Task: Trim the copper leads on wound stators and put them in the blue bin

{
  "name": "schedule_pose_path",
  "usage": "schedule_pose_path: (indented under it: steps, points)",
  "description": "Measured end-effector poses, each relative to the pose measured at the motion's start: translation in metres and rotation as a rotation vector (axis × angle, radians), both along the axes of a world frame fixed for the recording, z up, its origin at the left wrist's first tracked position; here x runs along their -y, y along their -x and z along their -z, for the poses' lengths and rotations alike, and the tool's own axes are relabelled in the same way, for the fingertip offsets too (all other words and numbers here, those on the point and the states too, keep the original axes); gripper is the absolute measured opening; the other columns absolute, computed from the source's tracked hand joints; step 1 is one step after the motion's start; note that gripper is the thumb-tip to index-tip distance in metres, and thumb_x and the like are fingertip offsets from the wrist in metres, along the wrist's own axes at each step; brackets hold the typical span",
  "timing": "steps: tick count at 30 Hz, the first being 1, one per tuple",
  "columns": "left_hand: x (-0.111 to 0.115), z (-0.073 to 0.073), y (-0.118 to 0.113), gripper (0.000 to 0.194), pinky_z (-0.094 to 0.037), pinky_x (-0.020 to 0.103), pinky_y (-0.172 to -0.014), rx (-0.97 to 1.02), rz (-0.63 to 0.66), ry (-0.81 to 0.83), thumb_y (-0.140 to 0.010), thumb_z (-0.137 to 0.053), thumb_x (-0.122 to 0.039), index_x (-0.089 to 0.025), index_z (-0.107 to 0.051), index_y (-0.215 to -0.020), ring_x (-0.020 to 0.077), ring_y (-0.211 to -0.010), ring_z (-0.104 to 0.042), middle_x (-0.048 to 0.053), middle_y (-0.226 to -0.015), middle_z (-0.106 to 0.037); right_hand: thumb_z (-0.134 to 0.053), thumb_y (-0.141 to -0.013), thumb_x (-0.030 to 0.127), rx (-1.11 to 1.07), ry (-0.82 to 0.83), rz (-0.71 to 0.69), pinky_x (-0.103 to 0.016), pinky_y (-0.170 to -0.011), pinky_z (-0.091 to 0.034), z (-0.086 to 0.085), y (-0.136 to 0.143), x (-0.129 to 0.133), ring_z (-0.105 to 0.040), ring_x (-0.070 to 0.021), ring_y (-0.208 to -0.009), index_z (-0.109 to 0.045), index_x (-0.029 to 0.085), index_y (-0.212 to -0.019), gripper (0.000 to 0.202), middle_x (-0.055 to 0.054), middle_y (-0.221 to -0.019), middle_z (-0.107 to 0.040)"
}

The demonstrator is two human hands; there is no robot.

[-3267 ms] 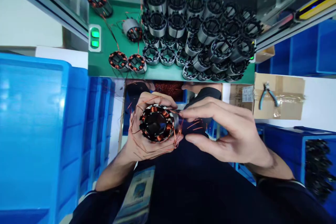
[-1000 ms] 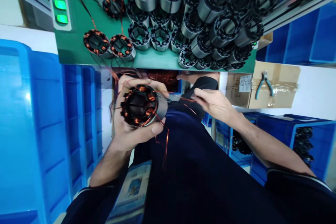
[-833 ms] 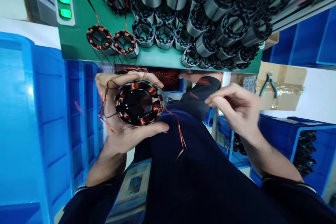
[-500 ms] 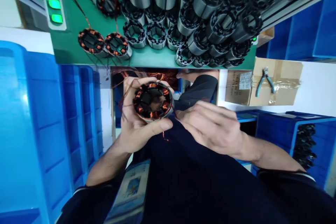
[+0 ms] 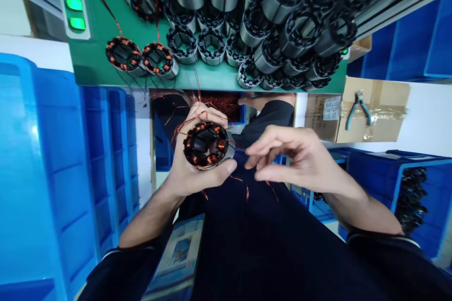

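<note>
My left hand (image 5: 182,169) is wrapped round a motor stator (image 5: 221,145), a grey cylinder with copper windings round its black-lined opening. The open end faces up toward me, and my thumb presses on its near side. Loose copper wires (image 5: 180,129) stick out by my left fingers, with more wire ends hanging below the stator. Just right of it, my right hand (image 5: 291,155) is held with thumb and fingers apart, fingertips curled toward the stator. I see nothing held in it.
On the green bench top (image 5: 95,73) stand two wound stators (image 5: 160,62), another lying tipped, and several stacked unwound stators (image 5: 270,59). Pliers (image 5: 358,108) rest on a cardboard box (image 5: 390,120) at right. Blue bins (image 5: 42,160) line the left; copper scraps fill a bin (image 5: 224,106) below.
My right hand has gone from fingers pinched together beside the stator to spread apart. The stator has shifted slightly right and down in my left hand, and more wire ends show below it.
</note>
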State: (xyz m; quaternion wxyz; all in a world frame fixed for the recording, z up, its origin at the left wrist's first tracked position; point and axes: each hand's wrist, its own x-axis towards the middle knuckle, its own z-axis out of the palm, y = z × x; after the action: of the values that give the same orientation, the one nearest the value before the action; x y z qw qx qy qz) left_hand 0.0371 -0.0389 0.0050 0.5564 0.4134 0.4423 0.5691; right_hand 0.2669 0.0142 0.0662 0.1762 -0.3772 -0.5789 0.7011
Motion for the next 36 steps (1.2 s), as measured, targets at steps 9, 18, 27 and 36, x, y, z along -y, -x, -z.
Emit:
schedule_pose_path:
  steps: [9, 18, 27, 36]
  points:
    - [0.015, 0.016, 0.01, 0.063, -0.055, 0.043, -0.105, -0.165, 0.013, 0.012, -0.075, -0.093, -0.055, -0.026, -0.069, -0.126, 0.0282, -0.121, -0.058, 0.009, -0.121, -0.06, -0.086, -0.09, 0.037, 0.023, -0.022, 0.055, -0.02, -0.057, -0.049, 0.011, 0.017, 0.005, -0.061, -0.0084, -0.062, -0.07, 0.018, -0.114, 0.034, 0.002, -0.078, -0.072]
    - [0.012, 0.009, 0.011, 0.074, -0.058, 0.044, -0.109, -0.209, 0.027, 0.002, -0.072, -0.099, -0.042, -0.025, -0.064, -0.136, 0.0292, -0.125, -0.066, 0.011, -0.13, -0.067, -0.074, -0.1, 0.041, 0.055, -0.132, 0.012, -0.027, -0.083, -0.053, 0.021, 0.032, 0.008, -0.064, -0.0132, -0.088, -0.055, 0.022, -0.104, 0.026, -0.001, -0.097, -0.066]
    - [0.015, 0.026, 0.012, 0.069, -0.056, 0.044, -0.116, 0.054, 0.002, 0.143, -0.074, -0.098, -0.039, -0.025, -0.068, -0.134, 0.0325, -0.134, -0.068, 0.01, -0.139, -0.069, -0.06, -0.108, 0.039, 0.109, -0.113, -0.057, -0.024, -0.063, -0.036, 0.02, 0.025, 0.005, -0.041, -0.0089, -0.063, -0.056, 0.022, -0.104, 0.018, 0.007, -0.073, -0.045]
    - [0.019, 0.03, -0.021, 0.048, -0.061, 0.03, -0.088, 0.291, -0.149, 0.172, -0.081, -0.091, -0.035, -0.027, -0.067, -0.121, 0.016, -0.091, -0.072, 0.002, -0.106, -0.072, -0.06, -0.107, 0.03, 0.084, -0.31, -0.1, -0.024, -0.062, -0.037, 0.041, 0.036, 0.04, -0.043, -0.0085, -0.062, -0.056, 0.022, -0.096, 0.013, 0.006, -0.076, -0.05]
